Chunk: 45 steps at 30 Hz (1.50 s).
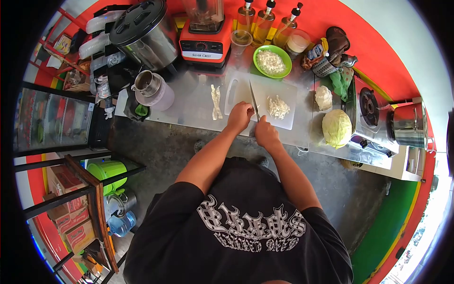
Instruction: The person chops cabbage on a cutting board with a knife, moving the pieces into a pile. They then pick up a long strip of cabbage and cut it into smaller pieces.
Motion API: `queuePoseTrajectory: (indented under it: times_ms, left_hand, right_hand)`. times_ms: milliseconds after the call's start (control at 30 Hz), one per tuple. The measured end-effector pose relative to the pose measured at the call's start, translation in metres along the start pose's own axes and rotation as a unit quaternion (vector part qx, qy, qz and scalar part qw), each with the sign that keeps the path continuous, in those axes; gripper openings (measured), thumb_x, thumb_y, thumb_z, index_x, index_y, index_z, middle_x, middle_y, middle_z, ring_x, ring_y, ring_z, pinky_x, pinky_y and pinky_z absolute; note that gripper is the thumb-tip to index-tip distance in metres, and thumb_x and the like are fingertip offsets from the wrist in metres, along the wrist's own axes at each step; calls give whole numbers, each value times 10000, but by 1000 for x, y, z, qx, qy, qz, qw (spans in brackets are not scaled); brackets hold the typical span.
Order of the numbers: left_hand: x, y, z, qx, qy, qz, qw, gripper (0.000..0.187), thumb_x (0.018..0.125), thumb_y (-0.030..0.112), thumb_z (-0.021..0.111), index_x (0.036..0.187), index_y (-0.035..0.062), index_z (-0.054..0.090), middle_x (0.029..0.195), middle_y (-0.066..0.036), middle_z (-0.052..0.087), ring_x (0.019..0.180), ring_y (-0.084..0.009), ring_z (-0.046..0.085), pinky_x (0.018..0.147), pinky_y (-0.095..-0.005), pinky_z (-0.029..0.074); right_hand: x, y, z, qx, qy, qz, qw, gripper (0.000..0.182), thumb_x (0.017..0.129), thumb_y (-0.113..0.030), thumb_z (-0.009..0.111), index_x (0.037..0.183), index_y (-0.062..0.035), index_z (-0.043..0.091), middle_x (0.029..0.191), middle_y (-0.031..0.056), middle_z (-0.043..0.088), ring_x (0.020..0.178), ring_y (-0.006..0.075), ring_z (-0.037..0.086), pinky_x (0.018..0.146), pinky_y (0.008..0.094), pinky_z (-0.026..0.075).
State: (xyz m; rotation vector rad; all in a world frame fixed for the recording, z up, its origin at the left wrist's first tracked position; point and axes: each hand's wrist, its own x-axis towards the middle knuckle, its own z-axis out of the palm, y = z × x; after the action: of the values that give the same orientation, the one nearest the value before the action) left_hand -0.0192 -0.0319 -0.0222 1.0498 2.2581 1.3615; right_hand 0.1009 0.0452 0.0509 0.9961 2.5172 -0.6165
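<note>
My right hand [267, 133] is closed around the handle of a kitchen knife [254, 98], its blade pointing away from me over the white cutting board [240, 87]. Close by the blade's left side, my left hand [241, 116] has its fingers bent together near the board's front edge; what they hold is hidden. A small heap of chopped white pieces [278, 108] lies on the board to the right of the knife. Left of the board, pale strips [216, 102] rest on the metal counter. Behind it stands a green bowl [286, 71] with more chopped white pieces.
A pale green cabbage [337, 128] and a white knobbly vegetable [323, 97] sit on the right, beside a gas stove [370, 102]. At the back stand a red blender [205, 45], a plastic cup [241, 40] and pump bottles [263, 28]. A large steel pot [151, 42] is back left.
</note>
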Motion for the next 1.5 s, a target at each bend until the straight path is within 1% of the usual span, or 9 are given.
queuePoseTrajectory:
  times_ms: [100,167,267,467,567,667,1067,1133,1500]
  left_hand:
    - [1,-2,4,-5,2,-15,1000,85,815,80,726,855,26,675,860,-162,634,870,-375,629,771,-474,503]
    - [-2,-5,5,-12,25,19,999,97,816,78,742,858,9,689,838,-154,636,779,-332,663,720,-423,524]
    - [-5,-1,-3,19,23,71,997,72,836,80,693,859,12,682,819,-155,616,801,-345,639,732,-444,507]
    - [-7,13,-6,34,19,56,998,83,842,81,639,866,14,682,833,-166,605,854,-372,615,761,-466,496]
    - [-7,13,-8,54,-5,58,997,96,833,56,622,886,23,694,876,-172,627,909,-395,614,822,-482,505]
    - [-8,11,-11,44,-14,81,996,102,821,47,618,884,21,694,883,-172,630,919,-387,617,831,-478,508]
    - [-5,3,-9,40,1,87,995,78,812,64,659,863,20,698,830,-163,631,805,-382,633,717,-460,509]
    - [-5,2,-8,34,7,81,996,84,812,66,659,870,22,702,833,-165,631,808,-383,633,719,-461,509]
    - [2,5,-14,56,-16,80,995,80,790,54,660,847,27,710,851,-183,651,836,-400,641,745,-484,515]
  right_hand:
    - [0,0,5,-9,2,10,1000,220,999,-175,483,1144,-15,442,1062,289,706,1029,450,692,885,521,555]
    - [3,2,10,-17,1,8,1000,221,999,-175,484,1141,-10,444,1058,286,708,1025,447,693,878,516,559]
    - [7,-3,3,-20,17,2,1000,217,987,-152,503,1136,-5,445,1050,282,713,1017,435,701,869,506,567]
    - [0,-6,9,-24,15,15,999,204,981,-127,491,1139,-5,446,1035,270,719,988,424,713,859,499,572]
    - [7,-4,9,10,6,9,1000,189,1002,-155,448,1117,-7,431,1040,312,697,1007,467,691,876,538,548]
    - [6,-9,-2,-16,24,-15,999,211,988,-132,475,1152,-4,440,1025,271,721,980,425,716,861,492,573]
    - [11,-11,-1,1,12,-7,1000,218,992,-148,478,1144,-5,413,1048,317,695,1014,467,688,877,544,546]
    - [4,-13,-2,-31,-8,5,999,201,1000,-134,460,1151,-3,442,1047,276,716,1003,423,709,854,496,573]
    - [18,-15,3,-5,22,-12,1000,232,1008,-141,423,1190,2,442,1070,282,709,1033,430,697,892,510,554]
